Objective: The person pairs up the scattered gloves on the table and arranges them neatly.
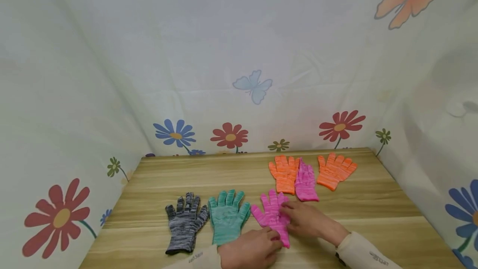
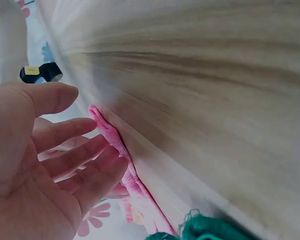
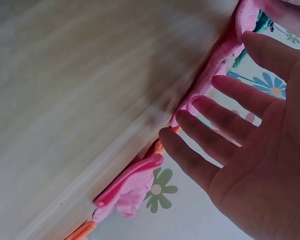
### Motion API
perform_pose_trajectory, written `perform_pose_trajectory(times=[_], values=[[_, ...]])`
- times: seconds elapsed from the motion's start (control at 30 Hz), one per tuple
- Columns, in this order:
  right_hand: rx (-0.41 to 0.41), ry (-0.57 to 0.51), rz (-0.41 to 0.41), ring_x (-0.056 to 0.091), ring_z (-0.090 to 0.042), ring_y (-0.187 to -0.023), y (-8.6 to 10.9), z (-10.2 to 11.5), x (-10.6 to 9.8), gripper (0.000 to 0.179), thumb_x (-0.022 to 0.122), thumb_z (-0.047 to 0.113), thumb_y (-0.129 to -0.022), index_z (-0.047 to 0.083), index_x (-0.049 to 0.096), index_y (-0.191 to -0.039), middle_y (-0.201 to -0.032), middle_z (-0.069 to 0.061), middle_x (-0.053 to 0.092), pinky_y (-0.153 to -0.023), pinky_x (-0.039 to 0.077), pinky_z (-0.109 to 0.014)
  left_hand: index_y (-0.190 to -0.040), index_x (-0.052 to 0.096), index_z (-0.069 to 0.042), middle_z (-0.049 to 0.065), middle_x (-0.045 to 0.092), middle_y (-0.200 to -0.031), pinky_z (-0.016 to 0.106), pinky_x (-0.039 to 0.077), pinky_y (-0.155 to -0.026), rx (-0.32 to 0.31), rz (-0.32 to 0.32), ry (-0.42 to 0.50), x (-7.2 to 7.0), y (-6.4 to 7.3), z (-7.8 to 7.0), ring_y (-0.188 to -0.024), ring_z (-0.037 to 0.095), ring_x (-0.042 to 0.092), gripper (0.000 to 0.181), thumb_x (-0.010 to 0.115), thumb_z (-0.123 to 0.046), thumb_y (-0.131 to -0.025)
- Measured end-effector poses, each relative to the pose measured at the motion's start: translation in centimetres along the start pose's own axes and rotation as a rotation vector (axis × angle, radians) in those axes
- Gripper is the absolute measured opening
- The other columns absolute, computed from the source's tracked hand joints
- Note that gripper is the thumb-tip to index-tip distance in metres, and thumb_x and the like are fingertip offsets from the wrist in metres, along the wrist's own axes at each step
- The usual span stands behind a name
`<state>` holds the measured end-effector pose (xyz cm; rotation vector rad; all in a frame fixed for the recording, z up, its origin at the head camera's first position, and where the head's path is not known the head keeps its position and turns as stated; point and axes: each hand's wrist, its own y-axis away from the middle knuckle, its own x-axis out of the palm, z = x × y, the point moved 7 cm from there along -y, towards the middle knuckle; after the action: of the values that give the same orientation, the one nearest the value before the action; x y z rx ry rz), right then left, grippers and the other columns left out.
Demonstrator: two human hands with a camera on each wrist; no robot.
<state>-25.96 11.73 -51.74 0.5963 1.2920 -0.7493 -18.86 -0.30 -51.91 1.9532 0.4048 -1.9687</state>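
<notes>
A bright pink knitted glove [image 1: 269,215] lies flat on the table, fingers pointing away from me, between my two hands. My left hand [image 1: 249,249] is at its lower left, fingertips right at the cuff. From the other side my right hand [image 1: 307,220] reaches over the glove's right edge, its fingertips on the knit. In the wrist views, the fingers of both hands are loosely extended beside the pink fabric, not curled round it. A teal glove [image 1: 227,221] lies just left of the pink one, and a grey-and-black glove [image 1: 183,228] lies farther left.
Behind my right hand, a second pink glove [image 1: 306,184] slightly overlaps an orange glove [image 1: 285,177]. Another orange glove [image 1: 334,172] lies to their right. The wood-grain table [image 1: 201,173] meets a white curtain [image 1: 209,45] printed with flowers and butterflies at the back and sides.
</notes>
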Motion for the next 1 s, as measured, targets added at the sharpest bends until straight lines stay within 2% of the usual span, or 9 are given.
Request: perform_pose_trajectory(times=[0.1,0.2,0.37,0.47,0.57,0.83,1.0], values=[[0.006,0.002,-0.003,0.057,-0.031,-0.124,0.1,-0.1,-0.1,0.046,0.067,0.031,-0.088,0.014,0.062,-0.131,-0.138,-0.010,0.057,-0.098,0.050,-0.050,-0.122,0.063,-0.025,-0.013,0.062,-0.115,0.016,0.048,-0.081,-0.008,-0.003,0.013,0.2,0.0,-0.1,-0.106,0.002,0.054,0.025,0.053,-0.034,-0.101],[0.024,-0.040,-0.022,0.056,-0.034,-0.124,0.1,-0.4,-0.7,0.046,0.066,0.027,-0.089,0.010,0.061,-0.131,-0.139,-0.014,0.056,-0.099,0.049,-0.052,-0.121,0.062,-0.024,-0.012,0.060,-0.115,0.015,0.047,-0.081,-0.004,-0.016,0.017,0.2,0.1,-0.3,-0.106,0.002,0.053,0.024,0.054,-0.034,-0.100],[0.086,-0.129,-0.097,0.056,-0.038,-0.122,0.1,-2.3,-2.6,0.044,0.065,0.021,-0.093,0.005,0.058,-0.133,-0.136,-0.019,0.056,-0.099,0.048,-0.055,-0.121,0.062,-0.024,-0.012,0.059,-0.113,0.013,0.045,-0.077,0.000,0.001,0.067,0.0,0.2,-0.5,-0.103,0.001,0.052,0.024,0.055,-0.033,-0.100],[0.134,-0.087,-0.159,0.060,-0.036,-0.116,-0.1,-4.2,-3.6,0.042,0.067,0.022,-0.092,0.006,0.060,-0.130,-0.131,-0.017,0.059,-0.095,0.051,-0.053,-0.121,0.063,-0.024,-0.012,0.060,-0.114,0.012,0.044,-0.075,-0.009,0.018,0.091,0.0,0.3,-0.6,-0.103,0.000,0.052,0.025,0.054,-0.035,-0.101],[0.175,-0.042,-0.187,0.063,-0.034,-0.110,-0.4,-6.0,-4.0,0.042,0.070,0.023,-0.090,0.007,0.061,-0.128,-0.127,-0.015,0.061,-0.090,0.054,-0.050,-0.120,0.064,-0.024,-0.012,0.060,-0.114,0.012,0.044,-0.073,-0.020,0.026,0.099,0.0,0.3,-0.7,-0.103,0.000,0.052,0.024,0.053,-0.035,-0.101],[0.252,-0.046,-0.096,0.058,-0.041,-0.118,-1.3,-9.3,-3.1,0.048,0.070,0.026,-0.090,0.007,0.059,-0.132,-0.136,-0.021,0.055,-0.093,0.052,-0.055,-0.123,0.063,-0.025,-0.014,0.060,-0.115,0.013,0.045,-0.077,-0.031,0.078,0.134,0.3,0.1,-0.5,-0.103,-0.002,0.052,0.027,0.054,-0.038,-0.100],[0.286,-0.074,-0.088,0.059,-0.040,-0.118,-2.1,-10.7,-3.2,0.051,0.071,0.025,-0.090,0.007,0.056,-0.135,-0.139,-0.023,0.053,-0.095,0.051,-0.055,-0.124,0.062,-0.025,-0.013,0.060,-0.116,0.012,0.044,-0.080,-0.013,0.083,0.114,0.3,0.0,-0.5,-0.104,-0.002,0.052,0.029,0.054,-0.039,-0.100]])
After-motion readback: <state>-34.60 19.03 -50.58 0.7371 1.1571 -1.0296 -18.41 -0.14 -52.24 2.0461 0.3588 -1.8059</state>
